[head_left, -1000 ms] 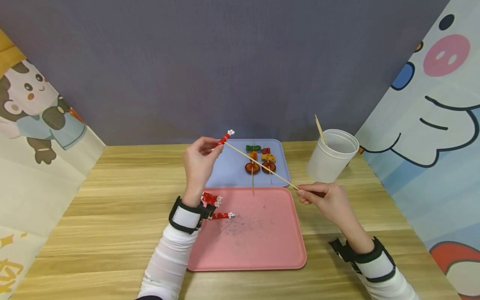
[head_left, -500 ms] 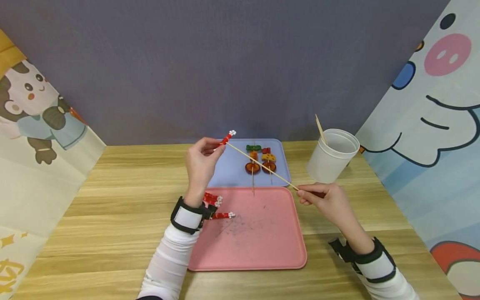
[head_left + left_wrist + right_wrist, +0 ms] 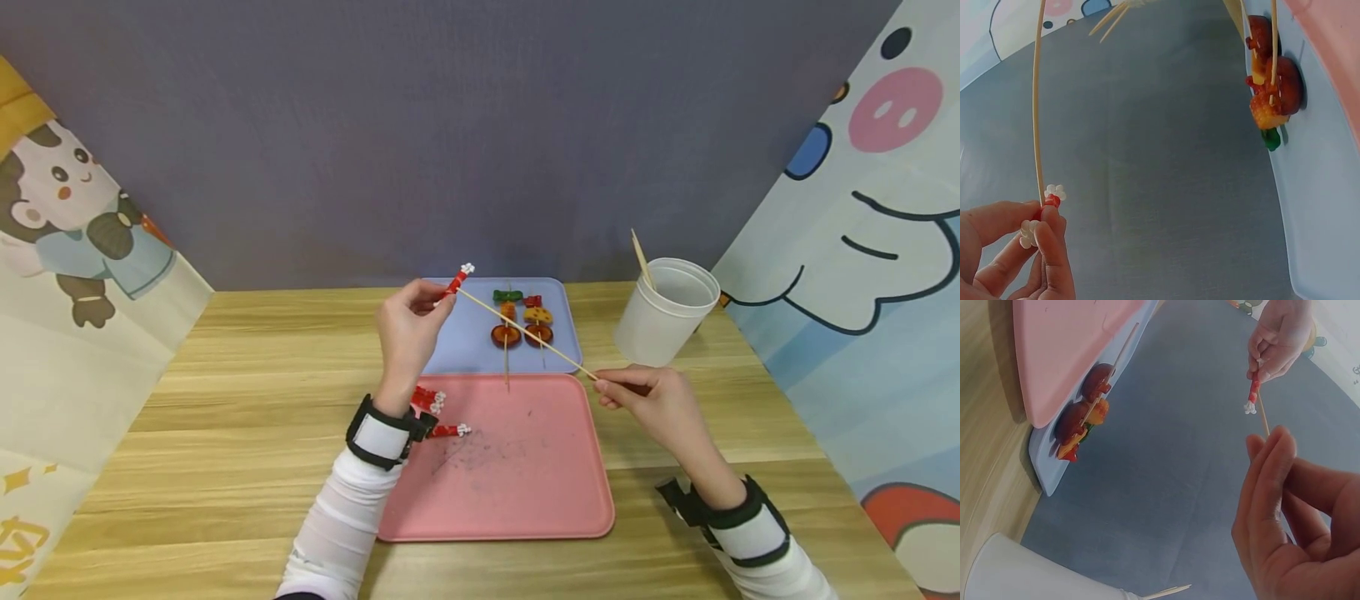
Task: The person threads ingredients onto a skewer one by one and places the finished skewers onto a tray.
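My left hand point(image 3: 408, 333) pinches a short red piece with white frilled ends point(image 3: 461, 280) between thumb and fingers, above the blue tray point(image 3: 457, 346). One end of a thin wooden skewer point(image 3: 525, 332) meets this red piece at its middle; whether it goes through is hidden by the fingers. The skewer's other end is pinched by my right hand point(image 3: 652, 400), to the right of the trays. In the left wrist view the skewer point(image 3: 1036, 106) rises from the red piece point(image 3: 1052, 200). Similar red pieces point(image 3: 450, 431) lie on the pink tray point(image 3: 525, 492), partly behind the left wrist.
Two loaded skewers with brown round slices point(image 3: 506, 337), yellow, orange, green and red pieces lie on the blue tray; one sticks out over the pink tray. A white tub point(image 3: 652, 325) with a few bare skewers point(image 3: 641, 260) stands at the right. A grey wall point(image 3: 465, 142) rises behind.
My left hand has shifted slightly to the right with the red piece, nearer the right hand. The right hand and its grip on the skewer look unchanged.
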Demonstrator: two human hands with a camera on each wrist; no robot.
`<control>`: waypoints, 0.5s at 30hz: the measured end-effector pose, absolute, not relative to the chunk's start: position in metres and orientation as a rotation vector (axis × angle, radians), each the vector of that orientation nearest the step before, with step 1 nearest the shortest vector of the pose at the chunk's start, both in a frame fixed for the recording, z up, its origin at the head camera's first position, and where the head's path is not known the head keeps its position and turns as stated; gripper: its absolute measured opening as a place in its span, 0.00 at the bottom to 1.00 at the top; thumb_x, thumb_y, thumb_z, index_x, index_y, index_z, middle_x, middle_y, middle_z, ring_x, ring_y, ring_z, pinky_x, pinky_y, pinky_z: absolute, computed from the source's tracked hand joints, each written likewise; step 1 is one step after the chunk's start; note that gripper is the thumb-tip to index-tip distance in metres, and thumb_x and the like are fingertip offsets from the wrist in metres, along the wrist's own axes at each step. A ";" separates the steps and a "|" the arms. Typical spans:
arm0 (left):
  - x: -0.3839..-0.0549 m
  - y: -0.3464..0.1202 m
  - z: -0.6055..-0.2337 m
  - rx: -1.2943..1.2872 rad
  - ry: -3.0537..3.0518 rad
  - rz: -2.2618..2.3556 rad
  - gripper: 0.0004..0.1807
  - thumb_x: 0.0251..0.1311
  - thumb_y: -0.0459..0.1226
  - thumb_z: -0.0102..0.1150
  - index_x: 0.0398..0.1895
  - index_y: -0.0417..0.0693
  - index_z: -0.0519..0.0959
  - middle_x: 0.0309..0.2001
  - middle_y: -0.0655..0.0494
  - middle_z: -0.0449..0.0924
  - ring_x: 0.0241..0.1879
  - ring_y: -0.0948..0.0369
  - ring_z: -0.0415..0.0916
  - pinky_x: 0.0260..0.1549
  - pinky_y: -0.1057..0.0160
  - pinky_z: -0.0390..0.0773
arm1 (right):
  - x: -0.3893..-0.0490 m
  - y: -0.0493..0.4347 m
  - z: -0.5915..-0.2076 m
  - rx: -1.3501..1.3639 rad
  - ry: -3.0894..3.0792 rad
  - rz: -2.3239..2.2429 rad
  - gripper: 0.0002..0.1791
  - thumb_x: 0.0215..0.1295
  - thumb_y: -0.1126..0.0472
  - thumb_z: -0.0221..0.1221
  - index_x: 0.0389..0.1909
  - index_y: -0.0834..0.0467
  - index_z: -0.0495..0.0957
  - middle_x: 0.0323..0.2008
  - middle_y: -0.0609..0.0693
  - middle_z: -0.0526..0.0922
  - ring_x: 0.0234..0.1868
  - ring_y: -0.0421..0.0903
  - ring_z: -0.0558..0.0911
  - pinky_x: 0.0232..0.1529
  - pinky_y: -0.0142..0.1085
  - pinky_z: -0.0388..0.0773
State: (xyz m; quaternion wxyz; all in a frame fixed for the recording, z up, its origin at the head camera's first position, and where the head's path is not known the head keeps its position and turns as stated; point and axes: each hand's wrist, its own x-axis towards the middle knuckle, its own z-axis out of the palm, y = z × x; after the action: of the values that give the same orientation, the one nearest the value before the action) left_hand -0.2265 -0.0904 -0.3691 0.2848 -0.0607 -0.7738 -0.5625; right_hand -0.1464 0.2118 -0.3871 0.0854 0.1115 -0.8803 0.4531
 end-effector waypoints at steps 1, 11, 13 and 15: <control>-0.227 -0.090 -0.370 -0.167 -2.070 -1.511 0.05 0.52 0.34 0.68 0.31 0.41 0.84 0.31 0.49 0.85 0.26 0.59 0.80 0.26 0.71 0.78 | -0.146 0.212 -0.387 0.330 -2.622 1.347 0.09 0.58 0.65 0.64 0.39 0.64 0.85 0.28 0.59 0.86 0.24 0.33 0.83 0.27 0.28 0.81; -0.226 -0.085 -0.373 -0.219 -2.108 -1.543 0.04 0.50 0.34 0.69 0.30 0.43 0.85 0.29 0.49 0.84 0.26 0.60 0.79 0.27 0.70 0.78 | -0.147 0.208 -0.388 0.303 -2.597 1.413 0.09 0.58 0.65 0.64 0.38 0.65 0.85 0.30 0.59 0.86 0.24 0.33 0.83 0.28 0.32 0.82; -0.224 -0.082 -0.373 -0.236 -2.128 -1.542 0.04 0.50 0.34 0.68 0.30 0.43 0.85 0.28 0.50 0.84 0.26 0.60 0.79 0.27 0.70 0.78 | -0.147 0.206 -0.387 0.290 -2.602 1.451 0.10 0.58 0.65 0.64 0.39 0.66 0.85 0.32 0.60 0.86 0.25 0.32 0.83 0.28 0.33 0.82; -0.223 -0.079 -0.373 -0.248 -2.140 -1.537 0.04 0.50 0.34 0.68 0.29 0.43 0.85 0.28 0.50 0.84 0.25 0.61 0.79 0.27 0.69 0.78 | -0.147 0.204 -0.386 0.284 -2.606 1.465 0.11 0.58 0.64 0.64 0.39 0.66 0.84 0.33 0.61 0.86 0.25 0.32 0.83 0.28 0.32 0.82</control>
State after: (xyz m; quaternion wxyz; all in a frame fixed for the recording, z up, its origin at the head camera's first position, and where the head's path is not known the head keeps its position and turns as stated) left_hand -0.2232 -0.0793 -0.3734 0.2451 -0.0908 -0.7839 -0.5632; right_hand -0.1471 0.2039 -0.3862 0.0694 0.0943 -0.8657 0.4867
